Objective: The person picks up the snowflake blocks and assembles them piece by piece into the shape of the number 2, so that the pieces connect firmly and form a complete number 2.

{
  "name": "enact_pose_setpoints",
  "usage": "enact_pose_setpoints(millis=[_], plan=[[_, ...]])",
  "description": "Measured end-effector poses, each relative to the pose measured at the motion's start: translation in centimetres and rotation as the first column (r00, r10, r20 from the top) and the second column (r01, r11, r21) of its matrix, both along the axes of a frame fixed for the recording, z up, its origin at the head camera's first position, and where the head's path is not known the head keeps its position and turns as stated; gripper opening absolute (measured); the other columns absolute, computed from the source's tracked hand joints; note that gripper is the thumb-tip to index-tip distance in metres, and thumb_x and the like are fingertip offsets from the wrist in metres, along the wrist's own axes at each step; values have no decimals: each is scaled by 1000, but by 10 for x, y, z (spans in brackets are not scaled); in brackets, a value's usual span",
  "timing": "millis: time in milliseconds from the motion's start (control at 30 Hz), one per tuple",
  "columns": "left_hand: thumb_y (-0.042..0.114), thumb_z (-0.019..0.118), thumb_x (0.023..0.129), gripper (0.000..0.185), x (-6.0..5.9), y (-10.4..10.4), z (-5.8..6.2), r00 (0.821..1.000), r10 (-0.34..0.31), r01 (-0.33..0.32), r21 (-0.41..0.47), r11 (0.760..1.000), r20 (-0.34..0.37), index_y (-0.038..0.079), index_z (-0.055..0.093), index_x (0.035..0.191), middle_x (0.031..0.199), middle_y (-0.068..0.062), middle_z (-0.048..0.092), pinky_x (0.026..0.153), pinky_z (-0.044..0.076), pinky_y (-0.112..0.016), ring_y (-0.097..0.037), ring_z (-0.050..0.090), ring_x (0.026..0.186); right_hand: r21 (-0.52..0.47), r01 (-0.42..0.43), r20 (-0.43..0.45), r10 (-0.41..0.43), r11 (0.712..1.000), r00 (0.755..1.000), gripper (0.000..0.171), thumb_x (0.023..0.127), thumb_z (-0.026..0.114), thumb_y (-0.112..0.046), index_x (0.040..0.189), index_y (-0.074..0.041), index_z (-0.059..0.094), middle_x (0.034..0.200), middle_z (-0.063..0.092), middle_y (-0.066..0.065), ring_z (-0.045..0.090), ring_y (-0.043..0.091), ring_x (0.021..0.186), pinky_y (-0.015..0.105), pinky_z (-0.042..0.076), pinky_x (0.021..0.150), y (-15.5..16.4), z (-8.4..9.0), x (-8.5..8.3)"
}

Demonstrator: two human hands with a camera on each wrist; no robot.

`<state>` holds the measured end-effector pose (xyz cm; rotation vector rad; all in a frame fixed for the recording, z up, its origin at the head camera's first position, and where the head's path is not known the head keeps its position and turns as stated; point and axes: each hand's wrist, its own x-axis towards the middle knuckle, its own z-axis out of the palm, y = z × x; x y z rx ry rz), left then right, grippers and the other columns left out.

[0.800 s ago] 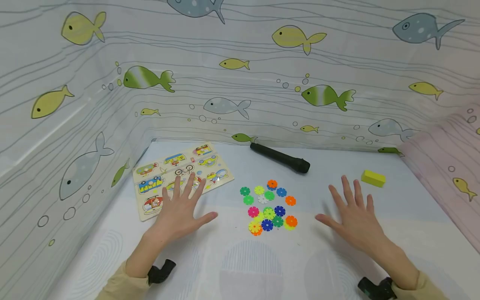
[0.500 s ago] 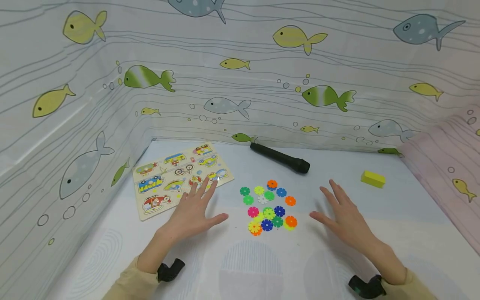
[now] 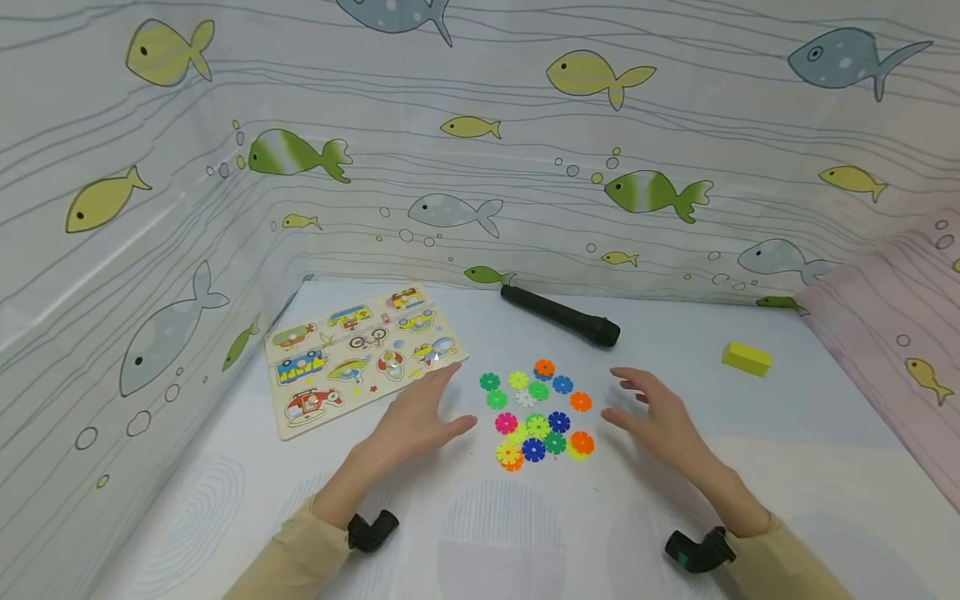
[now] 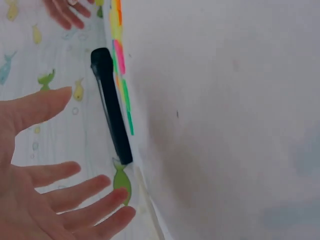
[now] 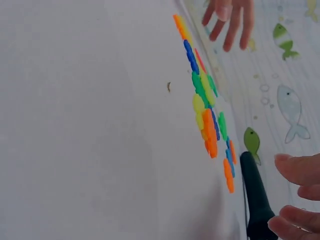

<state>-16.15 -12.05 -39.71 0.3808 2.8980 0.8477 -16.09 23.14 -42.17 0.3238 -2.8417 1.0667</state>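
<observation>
Several colourful notched plastic discs [image 3: 535,426], some overlapping, lie flat in a loose group at the middle of the table. Just left of them is my left hand [image 3: 415,419], its thumb stretched toward the discs and its fingers apart in the left wrist view. On the other side my right hand [image 3: 663,417] faces the group with relaxed, slightly bent fingers. Neither hand holds anything, and a gap separates each from the discs. The discs [image 5: 204,95] appear nearly edge-on in the right wrist view.
A wooden vehicle puzzle board [image 3: 367,388] lies at the back left, close to the left fingertips. Behind the discs is a black microphone [image 3: 558,315]. A yellow block [image 3: 746,357] sits at the right. Fish-patterned sheeting [image 3: 465,167] rises along the back and sides.
Both hands have moved inward toward the discs from either side, and their spread fingers have drawn closer together. The discs, board, microphone and block have stayed put.
</observation>
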Motion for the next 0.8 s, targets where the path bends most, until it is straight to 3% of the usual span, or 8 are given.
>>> enact_pose_setpoints(millis=[233, 400, 633, 800], plan=[[30, 77, 87, 65, -15, 20, -8, 999, -17, 11, 138, 990, 38, 13, 51, 144, 143, -7, 56, 100, 51, -46, -28, 56, 126, -87, -14, 23, 16, 996, 1000, 57, 88, 76, -10, 140, -4, 52, 137, 57, 20, 58, 38, 120, 56, 48, 102, -14, 7, -14], [25, 78, 87, 57, -26, 32, -13, 997, -56, 46, 191, 981, 47, 10, 57, 138, 137, -8, 60, 96, 53, -44, -28, 58, 120, -122, -21, 50, 27, 992, 998, 55, 88, 75, -8, 138, -4, 54, 136, 59, 20, 59, 39, 120, 57, 48, 102, -20, 12, -20], [16, 77, 86, 51, -31, 37, -19, 994, -70, 48, 258, 965, 80, 9, 60, 134, 130, -7, 65, 96, 52, -42, -25, 60, 113, -133, -14, 133, 32, 991, 991, 55, 87, 76, -10, 138, -5, 56, 133, 61, 17, 59, 36, 120, 55, 48, 103, -18, 2, -25], [13, 76, 87, 44, -33, 35, -29, 996, -70, 52, 276, 960, 55, 10, 63, 129, 125, -5, 66, 93, 52, -39, -23, 60, 108, -156, -33, 172, 60, 987, 983, 51, 86, 77, -11, 134, -4, 59, 129, 64, 16, 60, 34, 116, 52, 50, 101, -15, -7, -30]])
